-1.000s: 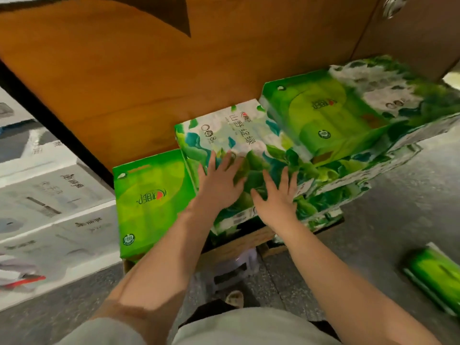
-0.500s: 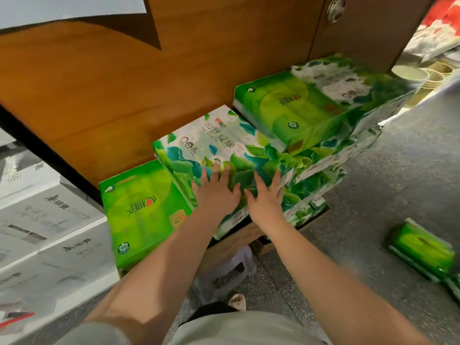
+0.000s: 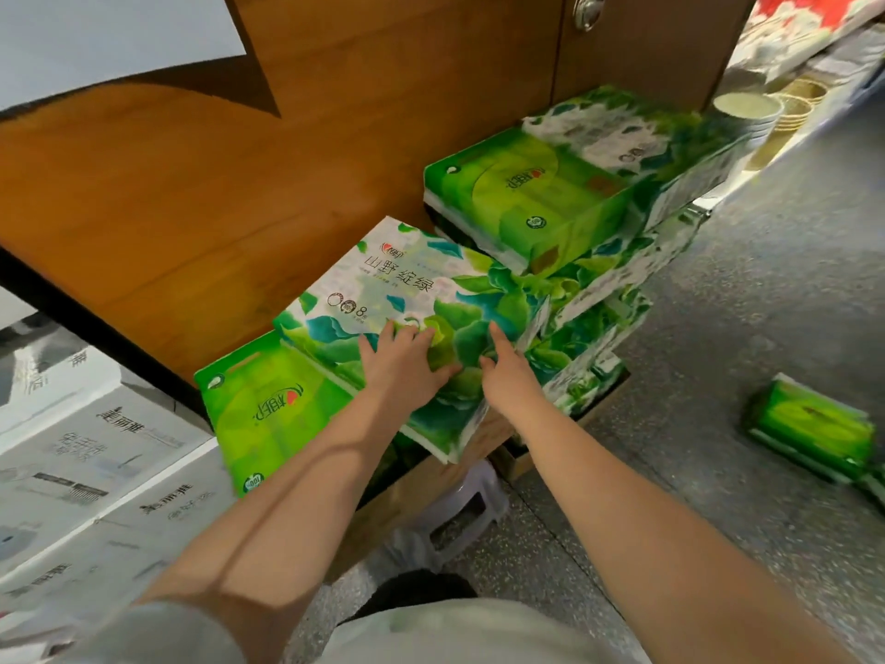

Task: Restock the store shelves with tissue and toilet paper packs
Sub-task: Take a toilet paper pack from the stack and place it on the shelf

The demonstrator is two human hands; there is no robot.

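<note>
Both hands down on the leaf-print tissue pack (image 3: pixel 412 299), the white-and-green one with the big lettering on top. My left hand (image 3: pixel 400 364) lies flat on its near end, fingers spread and fairly straight, nothing pinched, so that grip is wide and pressing. My right hand (image 3: pixel 507 376) rests just beside it on the same pack, index finger stretched out; the other fingers look loosely bent against the wrapper, and I can't tell if they catch any of it. The pack sits tilted, its near corner hanging out past the stack, its far end tucked against the wooden panel (image 3: pixel 287 194). To its left, touching it and lower, a plain green tissue pack (image 3: pixel 268 419). To its right, higher up, another green pack (image 3: pixel 527 198) lies on top of more leaf-print packs (image 3: pixel 622 280) piled in layers. Off on the grey floor (image 3: pixel 718 424), well apart to my right, a loose green pack (image 3: pixel 809 426). White cartons (image 3: pixel 86 462) with dark print stand to my left. A small stool (image 3: pixel 455 519) sits under the stack, close to my knees.
</note>
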